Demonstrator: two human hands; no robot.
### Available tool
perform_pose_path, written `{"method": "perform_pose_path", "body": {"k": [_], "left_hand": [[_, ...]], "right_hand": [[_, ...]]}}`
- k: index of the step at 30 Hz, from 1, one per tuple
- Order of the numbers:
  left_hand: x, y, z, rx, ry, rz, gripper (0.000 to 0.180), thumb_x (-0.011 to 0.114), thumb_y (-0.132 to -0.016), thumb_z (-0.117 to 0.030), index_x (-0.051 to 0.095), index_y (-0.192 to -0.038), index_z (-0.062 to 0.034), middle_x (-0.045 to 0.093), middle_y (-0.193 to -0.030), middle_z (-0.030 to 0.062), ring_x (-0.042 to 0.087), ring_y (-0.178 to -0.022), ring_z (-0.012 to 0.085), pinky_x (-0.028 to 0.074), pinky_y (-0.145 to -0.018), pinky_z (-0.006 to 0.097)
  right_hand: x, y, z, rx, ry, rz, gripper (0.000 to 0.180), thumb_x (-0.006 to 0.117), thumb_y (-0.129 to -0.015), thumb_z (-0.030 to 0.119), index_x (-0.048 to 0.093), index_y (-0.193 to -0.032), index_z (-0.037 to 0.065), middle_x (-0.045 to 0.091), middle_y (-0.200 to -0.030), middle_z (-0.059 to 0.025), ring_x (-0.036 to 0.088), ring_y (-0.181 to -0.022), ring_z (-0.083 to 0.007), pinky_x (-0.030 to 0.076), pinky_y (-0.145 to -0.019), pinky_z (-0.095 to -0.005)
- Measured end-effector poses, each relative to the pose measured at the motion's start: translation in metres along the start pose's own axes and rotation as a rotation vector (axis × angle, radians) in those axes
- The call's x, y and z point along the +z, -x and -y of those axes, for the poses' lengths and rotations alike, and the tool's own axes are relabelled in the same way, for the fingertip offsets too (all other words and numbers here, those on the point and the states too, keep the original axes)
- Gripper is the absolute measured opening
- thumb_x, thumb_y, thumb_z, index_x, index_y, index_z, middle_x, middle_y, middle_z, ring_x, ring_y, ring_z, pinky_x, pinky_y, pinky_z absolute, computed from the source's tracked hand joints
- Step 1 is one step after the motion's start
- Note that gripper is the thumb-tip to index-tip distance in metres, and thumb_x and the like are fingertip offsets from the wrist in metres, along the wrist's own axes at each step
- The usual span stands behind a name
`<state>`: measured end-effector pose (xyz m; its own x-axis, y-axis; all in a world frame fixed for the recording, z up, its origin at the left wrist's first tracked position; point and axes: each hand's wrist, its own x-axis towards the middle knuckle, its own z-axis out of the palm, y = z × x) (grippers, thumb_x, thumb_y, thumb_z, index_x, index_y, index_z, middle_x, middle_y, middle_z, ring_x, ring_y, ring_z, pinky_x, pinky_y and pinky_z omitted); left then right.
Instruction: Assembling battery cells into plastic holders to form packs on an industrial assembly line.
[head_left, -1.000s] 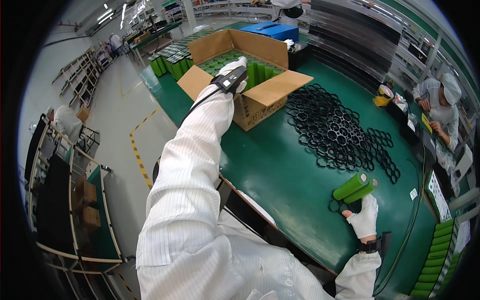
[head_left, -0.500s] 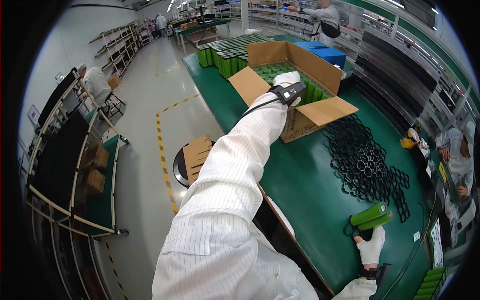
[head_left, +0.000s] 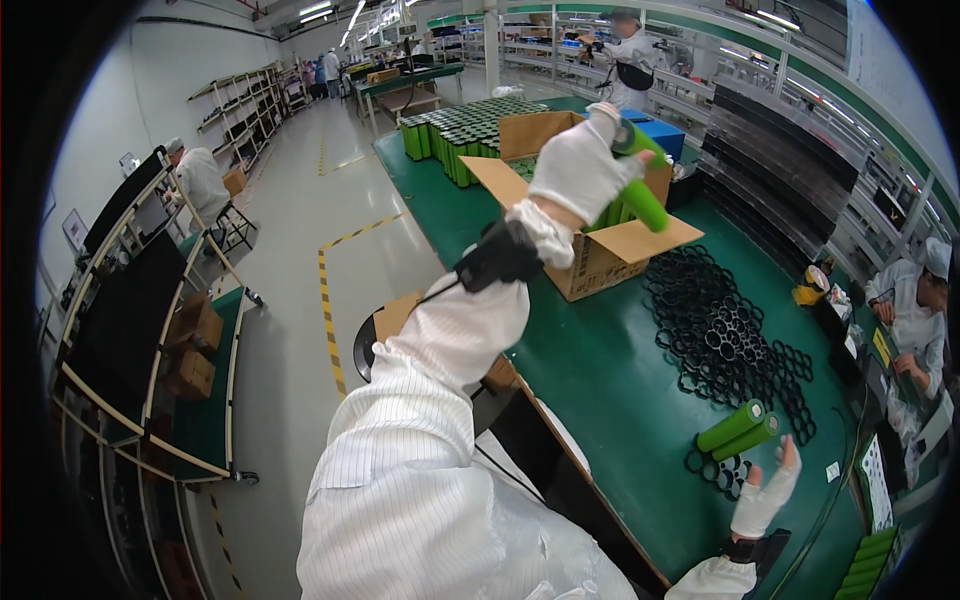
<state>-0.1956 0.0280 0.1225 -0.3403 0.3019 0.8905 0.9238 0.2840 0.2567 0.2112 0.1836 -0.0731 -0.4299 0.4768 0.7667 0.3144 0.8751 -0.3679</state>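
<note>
My left hand (head_left: pixel 578 172), in a white glove with bare fingertips, is raised over the near side of an open cardboard box (head_left: pixel 600 268). It grips green cylindrical battery cells (head_left: pixel 645 206), at least two, slightly blurred. More green cells show inside the box, partly hidden by the hand. At the lower right, my right hand (head_left: pixel 762 503) has its fingers spread and holds nothing. Close beside it, two green cells (head_left: pixel 738 430) stand side by side at a black ring-patterned cell holder (head_left: pixel 728 474) on the green table.
A heap of black cell holders (head_left: pixel 725 330) covers the table right of the box. Rows of green cells (head_left: pixel 460 138) stand behind it, near a blue box (head_left: pixel 662 138). More cells (head_left: pixel 868 565) lie lower right. A co-worker (head_left: pixel 912 310) sits at the right.
My left hand has come up and back from inside the box, now with green cells in it. My right hand has drawn away from the two cells and opened.
</note>
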Motion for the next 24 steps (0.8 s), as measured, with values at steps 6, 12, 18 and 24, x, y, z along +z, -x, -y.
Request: {"method": "perform_pose_path", "body": {"k": [6, 12, 18, 24], "left_hand": [[-0.028, 0.064, -0.125, 0.213, 0.819, -0.049, 0.040, 0.082, -0.070, -0.008, 0.056, -0.100, -0.0035, 0.063, -0.081, 0.0051, 0.062, -0.068, 0.0125, 0.051, -0.060, 0.027], [-0.007, 0.139, -0.202, 0.348, 1.096, 0.166, 0.036, 0.083, -0.064, -0.018, 0.054, -0.082, -0.0101, 0.053, -0.067, 0.0036, 0.059, -0.058, 0.0258, 0.046, -0.050, 0.034], [0.016, 0.168, -0.215, 0.117, 1.361, 0.460, 0.036, 0.081, -0.073, -0.011, 0.058, -0.100, -0.0073, 0.063, -0.081, 0.0069, 0.063, -0.066, 0.0194, 0.049, -0.056, 0.030], [0.038, 0.224, -0.223, -0.338, 1.425, 0.415, 0.039, 0.078, -0.079, -0.012, 0.053, -0.108, -0.0044, 0.063, -0.087, 0.0063, 0.062, -0.068, 0.0111, 0.051, -0.061, 0.025]], "right_hand": [[-0.022, 0.021, 0.024, -0.046, -0.299, 0.134, 0.062, 0.056, -0.088, 0.058, 0.060, -0.114, 0.001, 0.057, -0.090, -0.0079, 0.052, -0.078, -0.0211, 0.042, -0.070, -0.0334], [-0.009, 0.055, 0.055, 0.253, -0.650, 0.158, 0.076, 0.062, -0.079, 0.067, 0.055, -0.121, 0.005, 0.060, -0.097, -0.0050, 0.059, -0.088, -0.0193, 0.045, -0.078, -0.0326], [0.016, 0.056, 0.001, 0.097, -1.228, 0.037, 0.084, 0.065, -0.075, 0.067, 0.045, -0.131, 0.008, 0.052, -0.124, -0.0043, 0.051, -0.112, -0.0200, 0.041, -0.096, -0.0371], [-0.027, 0.011, 0.048, 0.615, -1.242, -0.068, 0.103, 0.069, -0.068, 0.072, 0.036, -0.139, 0.006, 0.053, -0.121, -0.0055, 0.057, -0.099, -0.0156, 0.048, -0.076, -0.0300]]}}
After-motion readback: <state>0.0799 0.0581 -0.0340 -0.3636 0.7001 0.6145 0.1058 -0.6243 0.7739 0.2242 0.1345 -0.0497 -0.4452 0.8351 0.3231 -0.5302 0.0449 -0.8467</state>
